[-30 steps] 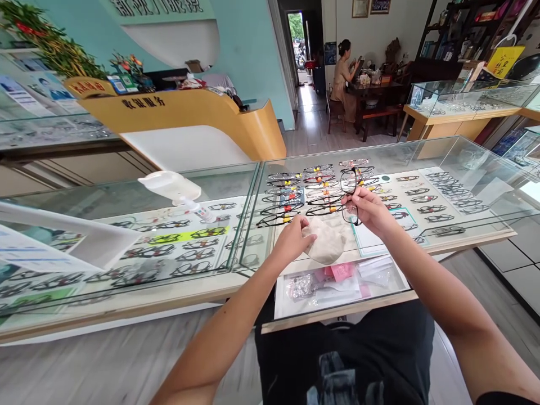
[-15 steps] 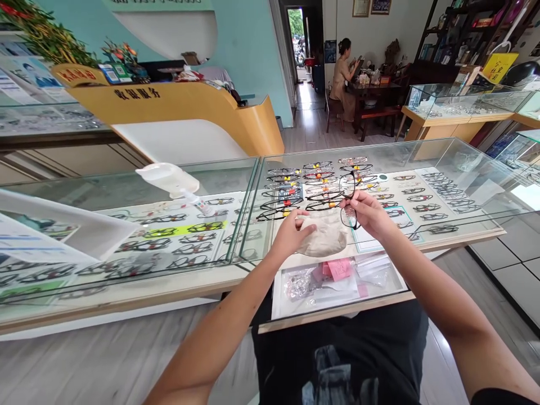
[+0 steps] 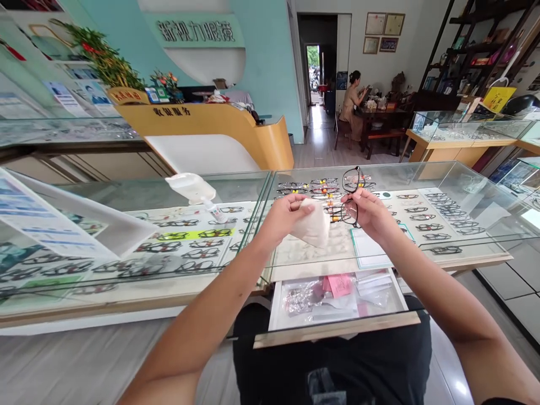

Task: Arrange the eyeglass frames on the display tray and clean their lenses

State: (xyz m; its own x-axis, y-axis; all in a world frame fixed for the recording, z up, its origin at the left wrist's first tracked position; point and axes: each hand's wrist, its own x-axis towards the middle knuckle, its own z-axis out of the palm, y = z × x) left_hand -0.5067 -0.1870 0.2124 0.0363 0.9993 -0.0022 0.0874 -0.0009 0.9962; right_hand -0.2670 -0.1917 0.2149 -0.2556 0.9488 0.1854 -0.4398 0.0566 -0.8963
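Observation:
My left hand (image 3: 289,216) pinches a pale cloth (image 3: 314,225), which hangs down over the glass counter. Between the fingers of my right hand (image 3: 365,211) is a pair of dark-rimmed eyeglasses (image 3: 351,181), turned so its two lenses stand one above the other. The cloth and the eyeglasses are a small distance apart. Beneath both hands, rows of eyeglass frames (image 3: 294,185) with small coloured tags lie inside the glass case.
An open drawer (image 3: 274,306) with plastic packets and a pink paper is below the counter. On the left stand a white bottle (image 3: 215,211), a white container (image 3: 190,187) and a folded paper sign (image 3: 50,216). Another person (image 3: 352,107) sits at a far table.
The cloth has been lifted off the counter in my left hand and now hangs from it. My right hand still holds the eyeglasses. The view has tilted up.

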